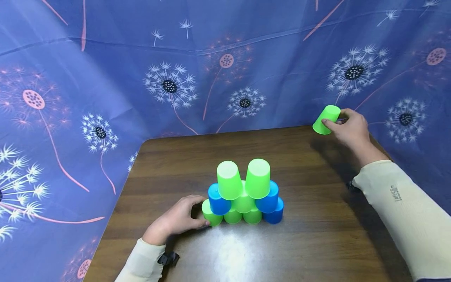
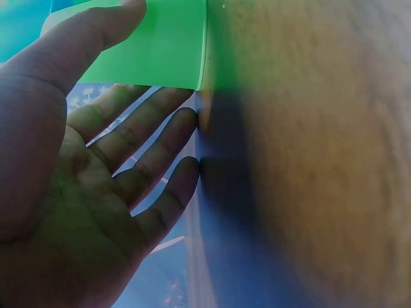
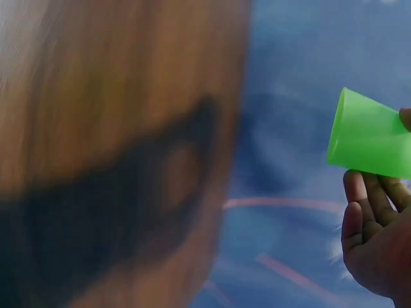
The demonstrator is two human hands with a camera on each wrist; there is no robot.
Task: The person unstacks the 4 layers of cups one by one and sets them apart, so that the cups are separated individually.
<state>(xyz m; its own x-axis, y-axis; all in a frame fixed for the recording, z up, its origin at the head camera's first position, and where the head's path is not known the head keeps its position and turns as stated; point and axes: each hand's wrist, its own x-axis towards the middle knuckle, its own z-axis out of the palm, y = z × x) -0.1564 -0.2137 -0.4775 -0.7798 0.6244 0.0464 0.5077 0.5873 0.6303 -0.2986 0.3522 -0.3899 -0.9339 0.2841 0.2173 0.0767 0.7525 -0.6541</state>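
Observation:
A stack of upside-down plastic cups stands on the table, three rows high. Two green cups form its top row. In the middle row a green cup sits between two blue cups. The bottom row has several green cups and a blue cup at its right end. My left hand is at the leftmost bottom green cup, thumb in front and fairly straight fingers reaching behind it. Off to the right, my right hand holds another green cup in the air, mouth down and tilted, pinched between thumb and fingers.
The brown wooden table has its back edge against a blue curtain with a dandelion print. The raised cup is near the back right corner. A dark wrist strap shows at the left sleeve.

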